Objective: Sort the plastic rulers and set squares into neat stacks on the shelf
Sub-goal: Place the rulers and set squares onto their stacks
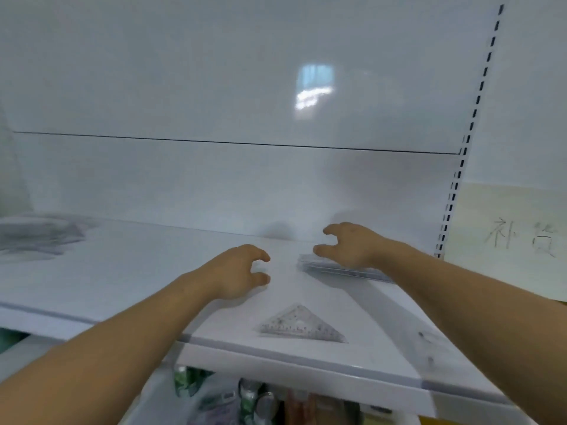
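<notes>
A stack of clear plastic rulers (pixel 343 269) lies on the white shelf (pixel 129 271) near its back right. My right hand (pixel 346 245) hovers just over the stack's left end, fingers loosely spread, holding nothing. My left hand (pixel 239 271) is a little to the left, above bare shelf, fingers loosely curled and empty. A clear set square (pixel 302 325) lies flat near the shelf's front edge, below both hands. A blurred heap of clear plastic pieces (pixel 40 234) sits at the far left of the shelf.
The white back panel (pixel 245 87) rises behind the shelf. A slotted upright (pixel 460 167) runs down the right side, with a paper sign (pixel 518 234) beyond it. Packaged goods (pixel 245 397) fill the level below the front edge.
</notes>
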`<action>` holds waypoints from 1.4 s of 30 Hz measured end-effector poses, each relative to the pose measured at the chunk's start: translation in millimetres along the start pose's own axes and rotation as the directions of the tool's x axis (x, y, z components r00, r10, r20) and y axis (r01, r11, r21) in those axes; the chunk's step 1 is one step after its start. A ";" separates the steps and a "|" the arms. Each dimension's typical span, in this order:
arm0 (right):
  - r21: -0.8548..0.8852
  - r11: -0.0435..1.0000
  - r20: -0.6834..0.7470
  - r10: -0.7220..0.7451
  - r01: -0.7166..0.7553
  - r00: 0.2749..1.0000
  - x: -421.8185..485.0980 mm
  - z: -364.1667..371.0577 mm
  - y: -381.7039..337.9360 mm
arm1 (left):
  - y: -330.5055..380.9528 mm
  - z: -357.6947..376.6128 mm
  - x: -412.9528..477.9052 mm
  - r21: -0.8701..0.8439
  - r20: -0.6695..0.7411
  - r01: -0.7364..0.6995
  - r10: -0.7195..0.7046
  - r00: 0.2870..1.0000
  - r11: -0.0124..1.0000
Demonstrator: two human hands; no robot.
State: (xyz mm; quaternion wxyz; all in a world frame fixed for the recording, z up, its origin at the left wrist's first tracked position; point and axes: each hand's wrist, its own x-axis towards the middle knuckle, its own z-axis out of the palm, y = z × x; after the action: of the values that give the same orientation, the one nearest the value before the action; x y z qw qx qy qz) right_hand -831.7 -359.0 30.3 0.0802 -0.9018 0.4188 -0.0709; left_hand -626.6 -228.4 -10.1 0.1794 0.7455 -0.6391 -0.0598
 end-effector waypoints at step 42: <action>0.118 0.843 0.201 -0.537 0.524 0.819 325.9 157.2 -569.0 | -573.6 -234.3 -98.5 0.083 0.003 0.433 -0.435 0.900 0.897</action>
State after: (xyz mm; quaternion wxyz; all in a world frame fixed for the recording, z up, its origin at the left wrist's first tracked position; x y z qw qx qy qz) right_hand -169.4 -233.2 12.7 0.1302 -0.9820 0.1369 0.0008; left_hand -35.0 -19.5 -3.6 0.1244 0.8752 -0.4606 -0.0805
